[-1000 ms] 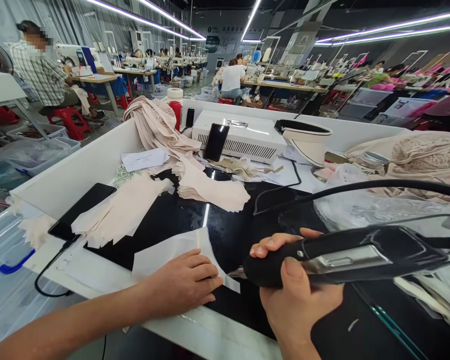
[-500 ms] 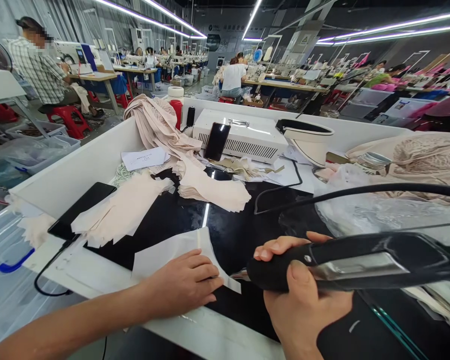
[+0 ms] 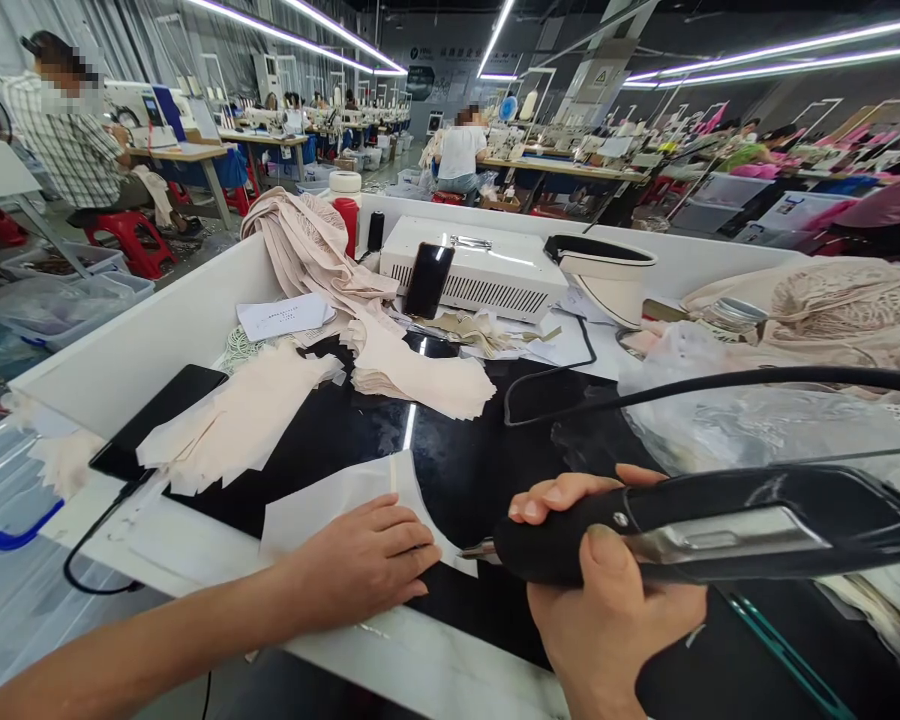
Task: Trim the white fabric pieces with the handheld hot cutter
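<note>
My left hand [image 3: 371, 560] lies flat on a white curved-edge sheet [image 3: 322, 500], fingers stretched towards its right end. Whether the sheet is paper or cloth I cannot tell. A narrow cream strip crosses it. My right hand [image 3: 600, 600] is wrapped round a thick black corded hand tool [image 3: 720, 525] with a silver plate on its side. The tool's thin metal tip [image 3: 480, 550] points left, at the sheet's curved right edge beside my left fingertips. Beneath them is a glossy black work surface [image 3: 450, 470].
Beige fabric pieces [image 3: 240, 415] and a fabric stack [image 3: 420, 375] lie beyond the sheet. A black cable [image 3: 765, 376] arches over plastic film [image 3: 742, 425] at right. A phone [image 3: 429, 280] leans on a white vented box [image 3: 480, 265]. Teal tweezers [image 3: 787, 650] lie at lower right.
The whole view has shifted slightly. The tool's metal tip shows more clearly at the sheet's edge. Both hands keep nearly the same pose.
</note>
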Demonstrator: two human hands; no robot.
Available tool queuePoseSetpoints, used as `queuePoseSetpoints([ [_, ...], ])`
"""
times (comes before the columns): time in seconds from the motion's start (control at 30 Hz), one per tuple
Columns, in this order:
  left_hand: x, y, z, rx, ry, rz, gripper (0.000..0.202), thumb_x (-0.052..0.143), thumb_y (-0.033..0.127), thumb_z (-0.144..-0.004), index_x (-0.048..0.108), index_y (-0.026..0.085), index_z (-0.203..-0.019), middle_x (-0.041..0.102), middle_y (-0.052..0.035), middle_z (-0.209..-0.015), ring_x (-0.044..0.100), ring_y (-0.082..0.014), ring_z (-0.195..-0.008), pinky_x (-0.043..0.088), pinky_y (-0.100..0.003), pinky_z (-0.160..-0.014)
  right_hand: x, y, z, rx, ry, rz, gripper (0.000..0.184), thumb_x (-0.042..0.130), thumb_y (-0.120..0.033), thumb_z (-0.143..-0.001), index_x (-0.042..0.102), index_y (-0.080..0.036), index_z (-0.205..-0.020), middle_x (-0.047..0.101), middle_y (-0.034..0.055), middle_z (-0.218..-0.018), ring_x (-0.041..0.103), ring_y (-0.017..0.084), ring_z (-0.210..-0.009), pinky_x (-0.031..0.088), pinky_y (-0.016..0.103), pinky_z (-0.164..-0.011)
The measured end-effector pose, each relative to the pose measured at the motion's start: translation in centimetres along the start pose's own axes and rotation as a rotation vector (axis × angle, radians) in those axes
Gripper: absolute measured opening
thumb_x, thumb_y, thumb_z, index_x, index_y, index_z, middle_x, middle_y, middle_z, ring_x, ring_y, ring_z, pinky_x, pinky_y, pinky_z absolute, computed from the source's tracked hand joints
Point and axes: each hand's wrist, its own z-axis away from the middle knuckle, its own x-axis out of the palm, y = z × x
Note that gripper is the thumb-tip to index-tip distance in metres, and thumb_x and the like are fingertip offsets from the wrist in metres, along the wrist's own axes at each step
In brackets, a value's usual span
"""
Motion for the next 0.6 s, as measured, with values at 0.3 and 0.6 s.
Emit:
queuePoseSetpoints([
  [0.3,-0.2,-0.1,-0.1,-0.015,-0.015,0.034,0.029,0.077,0.034,-0.125,0.077,0.015,-0.147,0.088,-0.0111,-0.136,0.083,-0.0269,-0.127,0.061,-0.046,-0.134,0.2,0.1,1.4,0.045,-0.064,0.000,0.040,0.101,-0.049,-0.096,0.076,-0.032,-0.123,0.072,-0.0061,-0.084,0.064,0.018,-0.062,0.062,0.034,-0.060],
  [0.6,-0.1,-0.1,-0.2,0.007,-0.004,-0.007,0.028,0.081,0.035,-0.124,0.078,0.015,-0.143,0.088,-0.0108,-0.133,0.083,-0.0265,-0.125,0.062,-0.046,-0.132,-0.3,-0.4,0.7,-0.008,-0.007,0.013,0.042,0.102,-0.050,-0.091,0.076,-0.031,-0.119,0.072,-0.0062,-0.079,0.070,0.021,-0.058,0.062,0.036,-0.054],
])
